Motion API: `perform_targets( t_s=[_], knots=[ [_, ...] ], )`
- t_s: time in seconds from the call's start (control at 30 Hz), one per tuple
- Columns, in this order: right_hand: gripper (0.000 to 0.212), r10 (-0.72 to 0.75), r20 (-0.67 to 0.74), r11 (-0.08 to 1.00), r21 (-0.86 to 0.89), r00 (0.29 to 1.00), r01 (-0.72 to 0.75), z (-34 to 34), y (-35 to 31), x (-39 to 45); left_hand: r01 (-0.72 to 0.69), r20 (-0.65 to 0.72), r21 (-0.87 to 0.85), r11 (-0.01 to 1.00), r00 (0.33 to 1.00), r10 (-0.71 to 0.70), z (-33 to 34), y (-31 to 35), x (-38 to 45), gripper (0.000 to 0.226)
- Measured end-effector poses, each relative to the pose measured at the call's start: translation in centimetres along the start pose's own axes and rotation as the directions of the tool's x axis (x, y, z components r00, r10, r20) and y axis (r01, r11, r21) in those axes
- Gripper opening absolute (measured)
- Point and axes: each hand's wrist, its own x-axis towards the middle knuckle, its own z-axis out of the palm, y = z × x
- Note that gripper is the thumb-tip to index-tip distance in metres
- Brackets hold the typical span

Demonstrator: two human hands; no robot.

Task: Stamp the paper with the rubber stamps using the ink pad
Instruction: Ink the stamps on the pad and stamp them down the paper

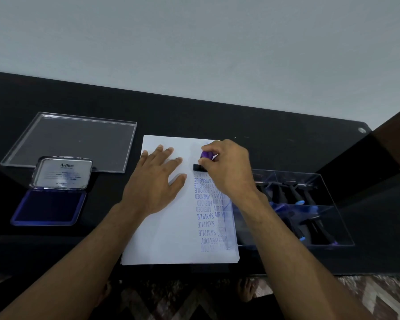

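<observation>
Pale grey wall fills the upper part of the view; below it runs a dark table (275, 135) with a glossy top. White paper (166, 232), a thin stack by the look of its lower edge, lies at the middle of the table.

Left hand (156, 183): flat on the paper, palm down, fingers straight and spread, pressing the sheet near its upper middle. It holds nothing.

Right hand (228, 169): fingers curled round a rubber stamp (202, 161) with a purple handle and a black base. The base sits on the paper near its upper right, directly above the topmost printed line. Whether the base presses fully down cannot be told.

Blue stamped words (207, 215) run in columns down the right side of the paper, upside down from this viewpoint: FRAGILE, AMENDED, SAMPLE, AIR MAIL (partly hidden), FAX OUT.

Ink pad (49, 207): open, on the table well left of the paper, dark blue pad exposed, metal lid (62, 173) raised behind it with "Artline" printed inside.

Clear plastic cover (72, 142) lies flat behind the ink pad. A clear plastic box (310, 209) stands just right of the paper, with dark stamps with blue and purple handles in it. A patterned floor (379, 296) shows below the table edge.
</observation>
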Motion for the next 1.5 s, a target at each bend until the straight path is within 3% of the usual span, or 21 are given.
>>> perform_targets(
  t_s=[0.13, 0.27, 1.17, 1.5],
  knots=[
    [0.015, 0.155, -0.253, 0.952, 0.297, 0.955, -0.076, -1.5, 0.9, -0.2, -0.005, -0.008, -0.010, 1.000, 1.000, 0.005, 0.0, 0.0, -0.1, 0.067],
    [0.012, 0.294, -0.259, 0.880, 0.450, 0.920, -0.154, -2.0, 1.7, -0.4, -0.018, -0.024, -0.014, 1.000, 1.000, 0.017, 0.0, -0.1, -0.1, 0.067],
    [0.017, 0.250, -0.242, 0.902, 0.409, 0.937, -0.135, -1.7, 0.9, -0.8, -0.011, 0.005, -0.092, 0.996, 1.000, 0.011, -0.7, -0.1, -0.1, 0.067],
    [0.018, 0.152, -0.169, 0.906, 0.417, 0.974, -0.070, 0.5, -3.8, -2.1, 0.046, -0.113, -0.145, 0.988, 0.992, -0.063, -4.4, -2.1, -4.0, 0.056]
  ],
)
